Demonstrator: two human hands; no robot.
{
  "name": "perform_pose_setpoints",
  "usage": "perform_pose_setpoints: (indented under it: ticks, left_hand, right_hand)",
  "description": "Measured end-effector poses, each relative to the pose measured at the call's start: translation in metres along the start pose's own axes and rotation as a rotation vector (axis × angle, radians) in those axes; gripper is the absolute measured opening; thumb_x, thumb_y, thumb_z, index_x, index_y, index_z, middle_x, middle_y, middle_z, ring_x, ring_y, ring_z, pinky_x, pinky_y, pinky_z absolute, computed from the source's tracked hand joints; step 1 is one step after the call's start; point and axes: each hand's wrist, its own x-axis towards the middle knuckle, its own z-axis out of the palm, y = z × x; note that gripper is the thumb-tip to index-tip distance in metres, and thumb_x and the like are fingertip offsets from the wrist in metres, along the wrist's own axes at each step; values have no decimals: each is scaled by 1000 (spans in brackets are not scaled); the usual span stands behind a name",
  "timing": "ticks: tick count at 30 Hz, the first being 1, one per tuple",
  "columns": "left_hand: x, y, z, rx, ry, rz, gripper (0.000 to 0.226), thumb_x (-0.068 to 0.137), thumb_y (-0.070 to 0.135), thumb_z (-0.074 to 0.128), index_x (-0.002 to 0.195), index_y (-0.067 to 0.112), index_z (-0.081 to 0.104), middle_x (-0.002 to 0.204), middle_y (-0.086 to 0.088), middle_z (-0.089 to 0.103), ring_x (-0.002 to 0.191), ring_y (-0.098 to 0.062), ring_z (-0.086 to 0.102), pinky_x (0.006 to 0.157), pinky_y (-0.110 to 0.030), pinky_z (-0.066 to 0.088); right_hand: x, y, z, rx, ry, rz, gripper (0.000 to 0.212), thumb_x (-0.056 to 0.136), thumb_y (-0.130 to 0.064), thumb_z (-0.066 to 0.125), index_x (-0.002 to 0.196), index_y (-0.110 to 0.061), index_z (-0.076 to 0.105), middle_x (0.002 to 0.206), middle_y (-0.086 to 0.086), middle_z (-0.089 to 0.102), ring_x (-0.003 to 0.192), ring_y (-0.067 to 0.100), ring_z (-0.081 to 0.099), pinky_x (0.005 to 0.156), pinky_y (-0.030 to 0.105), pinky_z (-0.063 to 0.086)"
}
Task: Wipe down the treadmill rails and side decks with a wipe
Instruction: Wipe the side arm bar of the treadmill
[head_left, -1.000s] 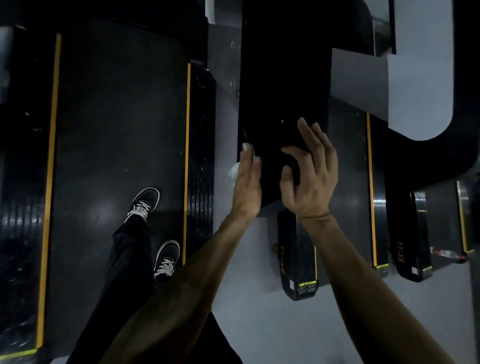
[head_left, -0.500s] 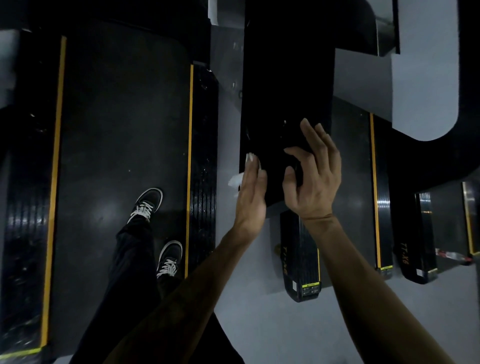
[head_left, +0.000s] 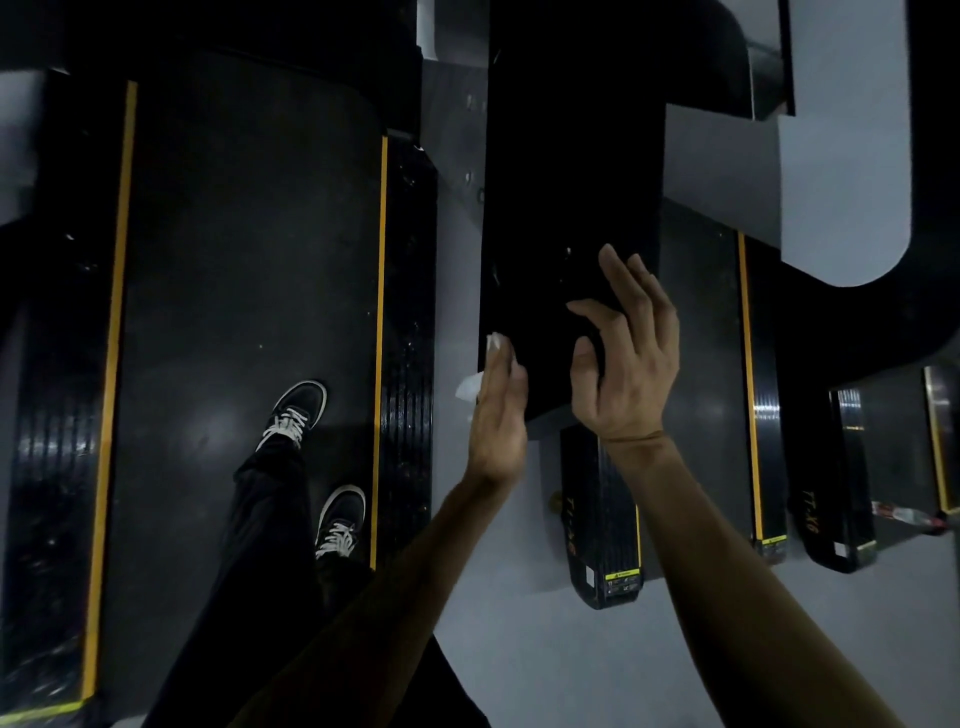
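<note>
Pressing a crumpled white wipe (head_left: 470, 385) at frame centre against the left edge of a broad black treadmill rail (head_left: 566, 208), the left hand (head_left: 498, 410) lies flat, fingers straight. Right hand (head_left: 623, 358) rests loosely spread on the rail, holding nothing. Lower left, black sneakers (head_left: 296, 410) stand on a dark yellow-edged treadmill belt (head_left: 249, 260).
</note>
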Motion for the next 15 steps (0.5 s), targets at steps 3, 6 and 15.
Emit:
perform_pose_setpoints:
  ticks: [3, 6, 15]
  left_hand:
    - [-11, 19, 8, -32, -66, 240, 56, 110, 33, 27, 161, 14, 15, 172, -2, 11, 159, -13, 7, 130, -46, 11]
    - [14, 36, 11, -47, -111, 211, 64, 107, 48, 28, 164, 23, 11, 173, 5, 5, 158, -8, 3, 130, -47, 9]
    - [15, 10, -2, -55, -56, -24, 96, 87, 89, 33, 164, 35, 12, 171, 15, 10, 156, -1, 8, 130, -49, 13]
  right_hand:
    - [-1, 0, 0, 10, 0, 8, 34, 96, -20, 44, 115, -3, 67, 146, 23, 55, 139, 40, 49, 105, 57, 45]
    - [-1, -1, 1, 19, -3, 36, 41, 97, -19, 42, 124, 2, 65, 146, 23, 55, 140, 39, 48, 106, 57, 44]
    - [-1, 1, 1, -20, -28, 52, 55, 100, -24, 34, 137, 11, 56, 148, 25, 52, 141, 40, 48, 107, 58, 43]
